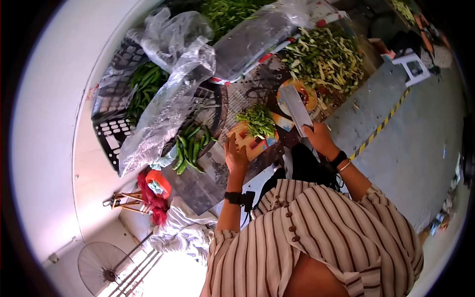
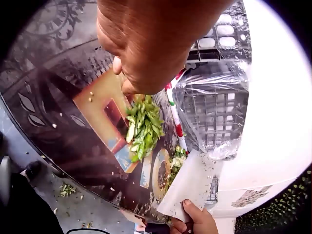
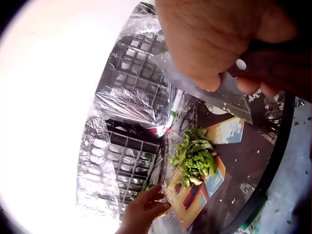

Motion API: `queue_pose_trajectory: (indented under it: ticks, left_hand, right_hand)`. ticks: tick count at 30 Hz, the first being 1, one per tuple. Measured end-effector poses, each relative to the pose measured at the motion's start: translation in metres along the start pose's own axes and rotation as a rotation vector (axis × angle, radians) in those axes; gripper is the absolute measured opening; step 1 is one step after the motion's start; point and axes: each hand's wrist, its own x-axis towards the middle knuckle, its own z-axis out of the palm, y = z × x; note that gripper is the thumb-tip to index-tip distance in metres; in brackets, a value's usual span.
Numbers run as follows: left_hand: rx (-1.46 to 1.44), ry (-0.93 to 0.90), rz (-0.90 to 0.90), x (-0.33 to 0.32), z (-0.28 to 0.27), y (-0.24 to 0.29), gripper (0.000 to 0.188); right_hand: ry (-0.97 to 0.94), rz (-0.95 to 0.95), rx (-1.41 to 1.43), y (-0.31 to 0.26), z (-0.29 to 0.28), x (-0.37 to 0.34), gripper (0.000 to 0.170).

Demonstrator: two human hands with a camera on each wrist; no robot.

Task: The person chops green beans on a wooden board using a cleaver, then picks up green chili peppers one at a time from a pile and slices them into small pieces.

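Note:
A small pile of cut green peppers (image 1: 257,120) lies on the table's printed orange pattern in front of the person. The left hand (image 1: 236,156) is just left of the pile, fingers loosely spread; in the left wrist view its fingertips are at the edge of the pieces (image 2: 145,127). The right hand (image 1: 321,140) grips the dark handle of a wide-bladed cleaver (image 1: 297,105), held to the right of the pile. In the right wrist view the blade (image 3: 214,87) is beyond the cut peppers (image 3: 195,158), apart from them.
Whole green peppers (image 1: 190,148) lie left of the left hand. Behind are black crates (image 1: 110,136) with plastic film (image 1: 163,111) over them, and a large heap of cut peppers (image 1: 324,59) at the back right. A white stool (image 1: 414,69) stands on the floor.

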Motion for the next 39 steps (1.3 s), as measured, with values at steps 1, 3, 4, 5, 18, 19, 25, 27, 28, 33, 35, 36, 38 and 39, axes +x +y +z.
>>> queue_pose_trajectory:
  ticks: [1,3,4,5,18,19,25,27,28,33,35,36,38,39]
  left_hand:
    - [0.019,0.019,-0.009,-0.006,-0.004,-0.006,0.053]
    - [-0.007,0.031,-0.093,-0.012,-0.021,0.003,0.051]
    - [-0.005,0.06,-0.11,-0.015,-0.024,-0.002,0.051]
    - [-0.03,0.08,-0.142,-0.02,-0.027,-0.009,0.05]
    - [0.105,0.315,-0.14,0.018,-0.09,-0.067,0.032]
    - [0.1,0.316,-0.139,0.024,-0.089,-0.066,0.032]
    - [0.212,0.299,-0.072,0.052,-0.081,-0.06,0.03]
    - [0.287,0.301,-0.08,0.06,-0.085,-0.064,0.032]
    - [0.286,0.304,-0.081,0.064,-0.087,-0.065,0.032]
    - [0.382,0.167,-0.033,0.085,-0.088,-0.082,0.032]
    - [0.422,0.121,-0.071,0.092,-0.085,-0.085,0.031]
    - [0.464,0.073,-0.11,0.094,-0.084,-0.087,0.03]
    - [0.445,0.106,-0.114,0.099,-0.08,-0.09,0.028]
    - [0.425,0.136,-0.123,0.101,-0.08,-0.087,0.026]
  right_hand:
    - [0.001,-0.003,0.032,-0.002,0.003,-0.003,0.033]
    - [-0.005,-0.025,0.092,-0.007,0.006,0.001,0.03]
    - [-0.029,-0.048,0.089,-0.009,0.008,0.004,0.03]
    - [-0.056,-0.03,0.101,-0.009,0.01,0.003,0.029]
    - [-0.132,0.036,0.085,-0.011,0.025,-0.002,0.027]
    - [-0.132,0.052,0.053,-0.01,0.026,-0.003,0.027]
    - [-0.116,0.017,0.062,-0.007,0.024,-0.008,0.03]
    - [-0.107,0.006,0.067,-0.007,0.023,-0.01,0.03]
    - [-0.097,-0.001,0.074,-0.007,0.022,-0.011,0.03]
    - [-0.082,0.03,0.05,0.0,0.021,-0.013,0.03]
    - [-0.088,0.05,0.043,0.0,0.019,-0.013,0.03]
    - [-0.087,0.047,0.028,0.001,0.02,-0.013,0.031]
    - [-0.078,0.042,0.014,0.0,0.02,-0.013,0.031]
    - [-0.071,0.024,0.021,-0.005,0.019,-0.014,0.031]
